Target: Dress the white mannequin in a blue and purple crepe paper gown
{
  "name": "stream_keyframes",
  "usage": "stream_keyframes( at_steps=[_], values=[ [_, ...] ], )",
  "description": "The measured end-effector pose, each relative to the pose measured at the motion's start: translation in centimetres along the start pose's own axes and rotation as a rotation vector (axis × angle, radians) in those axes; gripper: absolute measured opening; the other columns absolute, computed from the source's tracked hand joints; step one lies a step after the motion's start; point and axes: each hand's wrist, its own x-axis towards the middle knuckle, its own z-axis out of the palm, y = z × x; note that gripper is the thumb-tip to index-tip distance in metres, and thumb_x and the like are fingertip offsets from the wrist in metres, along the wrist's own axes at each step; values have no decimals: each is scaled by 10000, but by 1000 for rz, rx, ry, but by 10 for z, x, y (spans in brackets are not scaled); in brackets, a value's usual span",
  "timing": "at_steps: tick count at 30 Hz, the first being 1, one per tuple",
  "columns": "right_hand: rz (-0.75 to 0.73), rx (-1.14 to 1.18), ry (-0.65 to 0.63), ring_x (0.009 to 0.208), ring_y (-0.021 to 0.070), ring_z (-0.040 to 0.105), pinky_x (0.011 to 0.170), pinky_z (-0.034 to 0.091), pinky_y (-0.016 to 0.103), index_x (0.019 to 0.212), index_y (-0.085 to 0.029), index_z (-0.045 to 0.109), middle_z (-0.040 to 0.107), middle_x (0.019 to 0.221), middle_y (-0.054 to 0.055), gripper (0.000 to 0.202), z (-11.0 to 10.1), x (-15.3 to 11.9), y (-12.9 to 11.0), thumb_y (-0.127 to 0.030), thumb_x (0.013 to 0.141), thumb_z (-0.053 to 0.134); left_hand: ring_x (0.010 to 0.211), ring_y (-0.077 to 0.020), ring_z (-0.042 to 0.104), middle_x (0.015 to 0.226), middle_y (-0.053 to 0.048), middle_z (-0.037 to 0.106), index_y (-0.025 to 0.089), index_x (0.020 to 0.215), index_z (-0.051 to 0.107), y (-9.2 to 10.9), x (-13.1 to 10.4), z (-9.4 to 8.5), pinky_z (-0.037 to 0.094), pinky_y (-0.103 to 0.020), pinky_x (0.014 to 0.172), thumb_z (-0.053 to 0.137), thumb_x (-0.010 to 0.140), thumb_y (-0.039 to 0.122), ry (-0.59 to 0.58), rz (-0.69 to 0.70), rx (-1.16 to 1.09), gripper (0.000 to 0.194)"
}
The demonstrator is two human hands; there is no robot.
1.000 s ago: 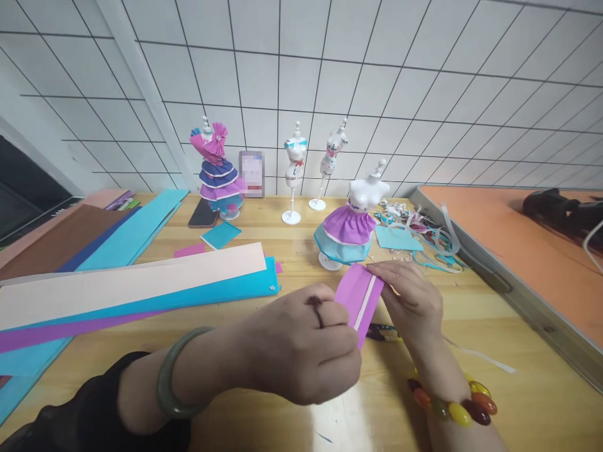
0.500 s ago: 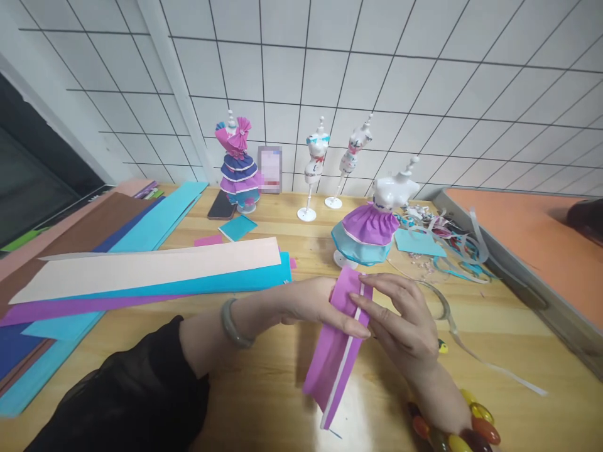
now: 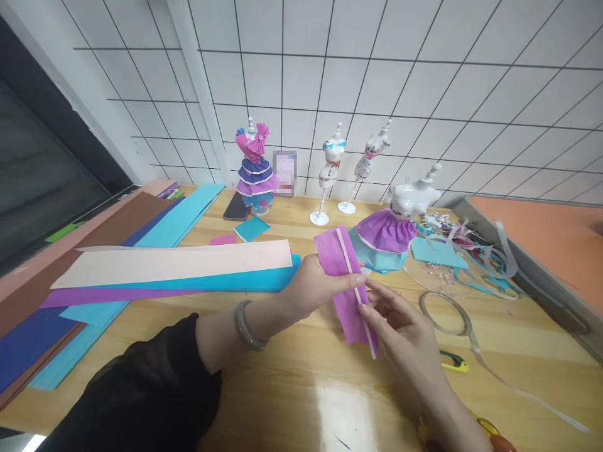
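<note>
A strip of purple crepe paper (image 3: 332,252) with a narrow white tape strip (image 3: 349,258) along its length is held tilted over the table. My left hand (image 3: 311,285) grips the paper near its middle, thumb lying across the front and the other fingers hidden behind. On the lower right part, my right hand (image 3: 405,323) pinches the paper's edge beside the white strip between thumb and fingers. Just behind the paper stands a white dress form (image 3: 411,198) in a purple and light blue ruffled skirt (image 3: 387,232). The paper's upper end partly covers that skirt.
Layered coloured paper strips (image 3: 188,267) lie at left. A dressed form (image 3: 257,169), two slimmer forms (image 3: 333,164) and a phone (image 3: 234,207) stand or lie along the wall. At right are a tape roll (image 3: 467,323), a yellow-handled tool (image 3: 463,365), ribbon scraps (image 3: 490,267) and an orange-lined tray (image 3: 556,251).
The purple paper has turned, so its lower end now points down to the right and the white strip faces me. My right hand has shifted lower along it. The whole view has swung left.
</note>
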Motion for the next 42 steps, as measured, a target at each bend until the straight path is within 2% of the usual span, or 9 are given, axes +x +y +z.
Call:
stream_keyframes(
  at_steps=[4, 8, 14, 21, 27, 31, 37, 39, 42],
  values=[
    [109, -8, -11, 634, 173, 675, 588, 579, 285, 925, -197, 784, 754, 763, 57, 265, 4, 4, -5, -378, 732, 768, 678, -106, 608, 727, 2, 665, 130, 777, 658, 4, 3, -3, 496, -252, 673, 802, 672, 352, 89, -15, -19, 285],
    [161, -1, 1, 599, 177, 661, 535, 567, 279, 881, -188, 799, 754, 744, 73, 308, 4, 7, -8, -404, 661, 809, 644, -92, 580, 695, 16, 640, 132, 749, 637, 5, 10, -7, 469, -238, 639, 810, 653, 395, 140, 1, -20, 329],
    [159, -50, 19, 584, 157, 639, 516, 554, 251, 867, -199, 799, 740, 718, 52, 280, -1, 10, -4, -392, 665, 807, 730, -136, 644, 805, -46, 705, 118, 852, 682, 7, 22, -22, 505, -263, 691, 805, 663, 398, 100, 12, -57, 360],
    [146, -106, 27, 622, 188, 671, 511, 564, 252, 896, -200, 801, 757, 738, 61, 289, -10, 14, -2, -404, 692, 786, 704, -118, 645, 848, -38, 702, 146, 1040, 634, 21, 35, -48, 529, -268, 661, 818, 654, 308, 71, 56, -45, 457],
    [161, -168, 13, 655, 194, 690, 532, 567, 240, 903, -219, 801, 772, 791, 57, 292, -12, 14, 0, -436, 711, 767, 681, -110, 628, 788, -6, 650, 153, 895, 547, 24, 38, -56, 515, -272, 651, 813, 656, 331, 21, 116, 35, 400],
    [81, -246, 10, 649, 194, 686, 530, 559, 241, 912, -219, 801, 759, 765, 51, 278, -13, 14, 3, -429, 738, 745, 706, -106, 607, 753, -7, 620, 137, 816, 592, 26, 39, -59, 508, -282, 702, 758, 710, 433, -33, 99, 110, 355],
    [61, -307, -5, 674, 197, 680, 561, 556, 256, 908, -217, 798, 750, 770, 45, 295, -14, 13, 5, -453, 745, 729, 673, -113, 567, 680, -8, 592, 124, 726, 648, 29, 37, -57, 475, -308, 747, 618, 765, 615, -45, 60, 114, 493],
    [75, -310, -6, 692, 201, 685, 585, 558, 262, 906, -219, 795, 750, 776, 43, 299, -13, 13, 6, -462, 744, 727, 674, -115, 561, 673, -7, 596, 125, 704, 653, 29, 38, -57, 461, -303, 748, 635, 754, 605, -34, 60, 127, 484],
    [99, -311, -7, 707, 207, 693, 605, 563, 273, 892, -221, 796, 759, 805, 48, 309, -13, 13, 6, -475, 727, 734, 707, -111, 570, 720, -10, 639, 128, 731, 686, 27, 38, -58, 449, -288, 761, 764, 665, 501, -46, 97, 153, 387]
  ],
)
